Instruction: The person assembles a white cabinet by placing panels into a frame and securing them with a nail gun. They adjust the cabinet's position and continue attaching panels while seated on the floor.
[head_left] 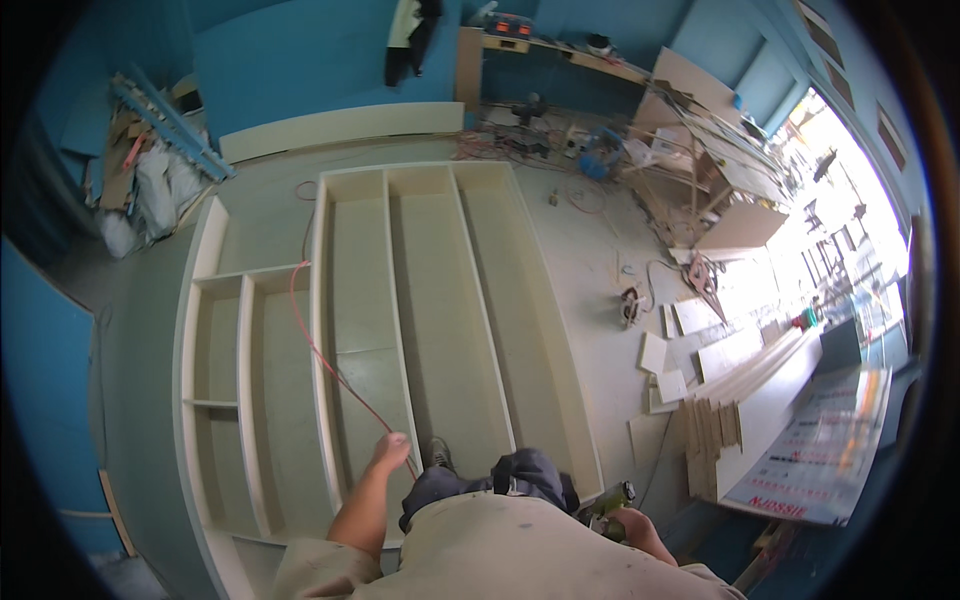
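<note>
A thin red hose runs across the dividers of a large white cabinet frame lying on the floor. My left hand is closed around this hose, over the frame's lower part near my leg. At my right side, my right hand grips a green and dark tool, partly hidden by my body, so its exact kind does not show. One shoe of mine stands inside a long compartment of the frame.
Stacked boards lie to my right, with white offcuts and a small power tool on the floor. A scrap wood pile stands at the far right. Bags and planks fill the far left, and a long panel leans on the blue wall.
</note>
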